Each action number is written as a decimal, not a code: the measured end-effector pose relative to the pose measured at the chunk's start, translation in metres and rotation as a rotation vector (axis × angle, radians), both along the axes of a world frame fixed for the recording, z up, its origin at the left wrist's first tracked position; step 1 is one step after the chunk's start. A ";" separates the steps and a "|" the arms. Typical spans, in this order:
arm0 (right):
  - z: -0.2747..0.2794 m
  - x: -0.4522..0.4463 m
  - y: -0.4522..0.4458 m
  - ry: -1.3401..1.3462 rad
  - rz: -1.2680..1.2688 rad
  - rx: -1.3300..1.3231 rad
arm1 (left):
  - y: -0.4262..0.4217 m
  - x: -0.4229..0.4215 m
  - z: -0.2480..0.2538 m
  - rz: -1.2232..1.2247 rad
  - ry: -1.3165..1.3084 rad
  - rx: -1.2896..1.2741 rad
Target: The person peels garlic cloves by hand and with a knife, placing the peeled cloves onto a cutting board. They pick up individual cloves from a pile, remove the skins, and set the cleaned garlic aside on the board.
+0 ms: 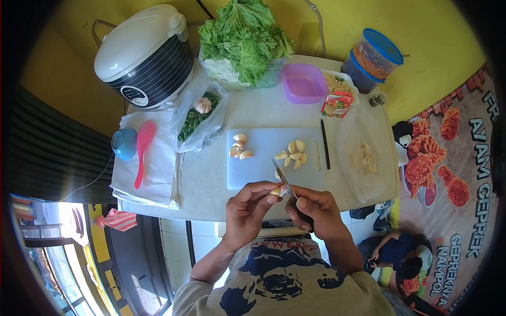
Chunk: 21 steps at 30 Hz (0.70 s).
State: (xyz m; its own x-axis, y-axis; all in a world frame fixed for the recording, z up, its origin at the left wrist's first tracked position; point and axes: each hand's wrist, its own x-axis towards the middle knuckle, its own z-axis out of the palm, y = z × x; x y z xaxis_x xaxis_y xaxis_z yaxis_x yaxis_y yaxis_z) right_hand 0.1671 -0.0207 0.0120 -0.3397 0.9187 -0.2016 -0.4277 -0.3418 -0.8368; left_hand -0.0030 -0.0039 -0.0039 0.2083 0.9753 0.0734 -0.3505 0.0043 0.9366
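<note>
Pinched between the fingers of my left hand (pixel 252 209) is a garlic clove (pixel 275 193), held over the front edge of the white cutting board (pixel 253 178). My right hand (pixel 318 210) grips a knife (pixel 283 175) by its dark handle, the blade slanting up and left, close beside the clove. On the board, several unpeeled-looking cloves (pixel 241 147) form a group at the left. Several pale cloves (pixel 296 154) lie right of centre, and one more sits partly behind the blade.
Behind the board are a bag of green chillies with a garlic bulb (pixel 202 106), lettuce (pixel 245 39), a purple container (pixel 304 84) and a rice cooker (pixel 145 58). Garlic skins (pixel 368 159) lie at the right, a pink spoon (pixel 143 150) at the left. Another person (pixel 395 253) sits lower right.
</note>
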 end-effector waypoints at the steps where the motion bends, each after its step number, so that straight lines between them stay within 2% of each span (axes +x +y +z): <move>1: 0.000 0.000 0.001 0.024 0.025 -0.004 | 0.000 0.000 -0.001 -0.004 -0.006 -0.011; 6: -0.001 -0.009 -0.003 -0.068 -0.058 0.049 | 0.001 -0.001 -0.010 -0.004 -0.019 -0.009; 8: 0.000 -0.011 -0.003 -0.097 -0.076 0.063 | 0.003 0.000 -0.011 0.014 -0.114 -0.004; 12: 0.001 -0.009 -0.003 -0.311 -0.089 0.173 | 0.007 -0.004 -0.012 0.013 -0.075 -0.030; 13: 0.002 -0.008 -0.002 -0.407 -0.075 0.208 | 0.008 -0.004 -0.009 0.009 -0.156 -0.103; 17: 0.004 -0.011 -0.002 -0.426 -0.161 0.237 | 0.007 -0.005 0.001 0.019 -0.338 -0.332; 19: 0.003 -0.011 -0.002 -0.503 -0.166 0.398 | 0.008 -0.007 -0.001 -0.001 -0.393 -0.378; 20: 0.001 -0.011 -0.001 -0.502 -0.164 0.398 | 0.008 -0.008 -0.002 -0.021 -0.447 -0.424; 21: -0.001 -0.009 -0.001 -0.597 -0.128 0.553 | 0.008 -0.008 -0.003 -0.019 -0.447 -0.424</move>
State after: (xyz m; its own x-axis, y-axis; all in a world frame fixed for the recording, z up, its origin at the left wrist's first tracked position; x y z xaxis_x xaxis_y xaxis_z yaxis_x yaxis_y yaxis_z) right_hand 0.1580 -0.0212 0.0112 -0.2045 0.9625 0.1781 0.1344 0.2079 -0.9689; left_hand -0.0114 0.0036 -0.0070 0.2646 0.9352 -0.2355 -0.7053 0.3542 0.6141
